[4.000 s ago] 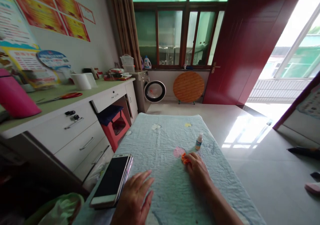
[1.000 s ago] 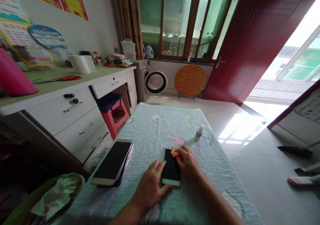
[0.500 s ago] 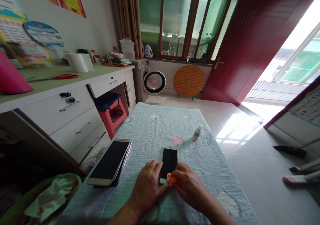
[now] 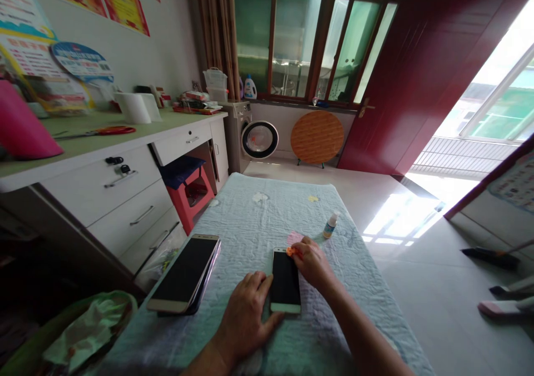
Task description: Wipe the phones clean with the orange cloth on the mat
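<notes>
A white-framed smartphone (image 4: 286,284) with a dark screen lies face up on a pale blue quilted cover. My left hand (image 4: 246,309) steadies it, index finger at its left edge and thumb at its bottom edge. An orange cloth (image 4: 291,251) is pinched in my right hand (image 4: 309,260) and touches the phone's top right end. Much of the cloth is hidden by the fingers. Beyond that hand stands a small spray bottle (image 4: 330,226). To the left, a stack of phones (image 4: 186,276) rests on the cover, a gold-framed one on top.
A white desk (image 4: 125,181) with drawers runs along the left, carrying scissors (image 4: 112,130) and a paper roll (image 4: 136,108). A red stool (image 4: 189,189) is tucked beside it. At the lower left is a green basket (image 4: 131,309) with crumpled paper. A washing machine (image 4: 236,137) stands open behind.
My right hand has moved the orange cloth from the phone's bottom end up to its top right end. My left hand stays at the phone's lower left.
</notes>
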Action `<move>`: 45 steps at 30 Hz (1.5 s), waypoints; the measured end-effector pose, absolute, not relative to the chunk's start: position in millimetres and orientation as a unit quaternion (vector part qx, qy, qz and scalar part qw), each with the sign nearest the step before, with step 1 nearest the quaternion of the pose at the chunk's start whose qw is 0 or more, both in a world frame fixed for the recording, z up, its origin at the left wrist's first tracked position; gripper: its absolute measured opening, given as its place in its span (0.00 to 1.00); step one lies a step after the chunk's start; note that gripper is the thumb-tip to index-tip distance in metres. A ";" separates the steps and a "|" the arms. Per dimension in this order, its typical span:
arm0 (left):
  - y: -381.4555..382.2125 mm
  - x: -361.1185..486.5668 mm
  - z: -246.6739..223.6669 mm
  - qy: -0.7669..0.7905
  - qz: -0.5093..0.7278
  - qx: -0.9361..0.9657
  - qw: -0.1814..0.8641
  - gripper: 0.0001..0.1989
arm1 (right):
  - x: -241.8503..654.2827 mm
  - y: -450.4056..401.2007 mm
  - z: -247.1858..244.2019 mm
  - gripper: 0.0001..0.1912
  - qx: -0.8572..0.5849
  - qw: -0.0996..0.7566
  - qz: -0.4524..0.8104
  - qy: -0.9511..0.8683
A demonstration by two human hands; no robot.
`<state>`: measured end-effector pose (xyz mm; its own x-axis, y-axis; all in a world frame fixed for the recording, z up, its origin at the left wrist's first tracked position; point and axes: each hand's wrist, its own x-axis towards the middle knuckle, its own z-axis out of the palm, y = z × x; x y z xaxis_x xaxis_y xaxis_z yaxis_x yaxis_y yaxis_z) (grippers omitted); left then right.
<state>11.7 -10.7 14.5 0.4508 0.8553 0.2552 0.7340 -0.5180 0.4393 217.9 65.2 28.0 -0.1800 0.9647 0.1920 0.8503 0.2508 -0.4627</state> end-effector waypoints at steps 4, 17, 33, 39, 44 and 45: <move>-10.3 11.0 11.3 0.470 0.234 0.841 0.131 0.30 | 202.3 68.8 25.5 0.10 -0.603 0.227 0.089 -0.760; -11.0 12.0 14.3 0.433 0.236 0.858 0.144 0.25 | 182.2 68.8 24.7 0.12 -0.546 0.244 0.070 -0.798; -7.0 8.9 8.0 0.450 0.260 0.837 0.173 0.27 | 205.4 60.7 18.4 0.13 -0.570 0.269 0.070 -0.773; -6.4 6.2 -4.0 0.444 0.278 0.837 0.159 0.36 | 193.4 51.3 25.2 0.15 -0.502 0.270 0.140 -0.810; -8.0 4.9 -11.8 0.458 0.277 0.834 0.137 0.40 | 194.4 28.7 41.3 0.15 -0.442 0.230 0.210 -0.841; -8.1 5.3 -10.6 0.457 0.278 0.834 0.137 0.40 | 195.4 22.0 45.2 0.14 -0.434 0.218 0.222 -0.846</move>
<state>5.3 -8.1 -10.6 0.4281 0.8381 0.3380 0.6857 -0.5449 0.4826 195.4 22.0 45.2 -0.5285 0.8306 0.1752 0.6375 0.5247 -0.5642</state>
